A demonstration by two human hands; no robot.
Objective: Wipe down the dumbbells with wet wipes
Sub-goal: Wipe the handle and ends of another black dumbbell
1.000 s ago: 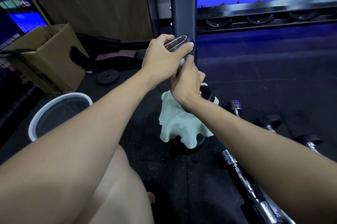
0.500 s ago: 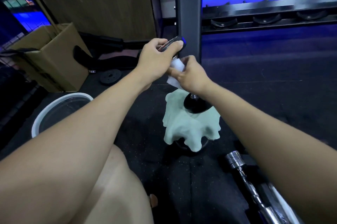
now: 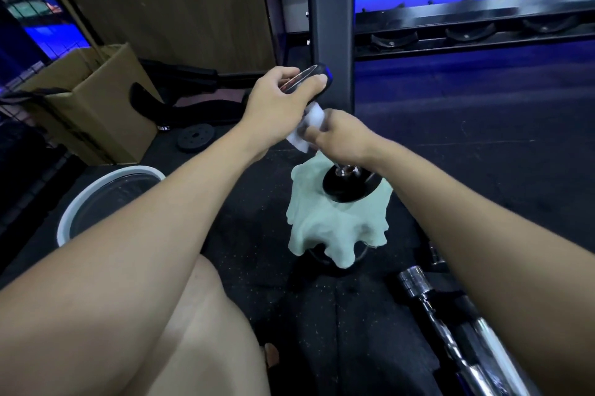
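Note:
A small black dumbbell (image 3: 347,184) stands on end, its lower head resting on a pale green cloth (image 3: 335,225) draped over something dark on the floor. My left hand (image 3: 280,102) grips the dumbbell's upper head from above. My right hand (image 3: 341,136) is wrapped round the handle just below, pinching a white wet wipe (image 3: 307,130) against it. The handle itself is mostly hidden by my fingers and the wipe.
A white-rimmed bucket (image 3: 69,218) sits at the left by my knee. A cardboard box (image 3: 93,106) and a small weight plate (image 3: 195,137) lie beyond. Chrome bars (image 3: 447,321) lie at lower right. The dark rack post (image 3: 330,25) stands straight ahead.
My right hand has slid down the handle with the wipe, which now shows more between my two hands. The dumbbell's lower head is more exposed on the cloth.

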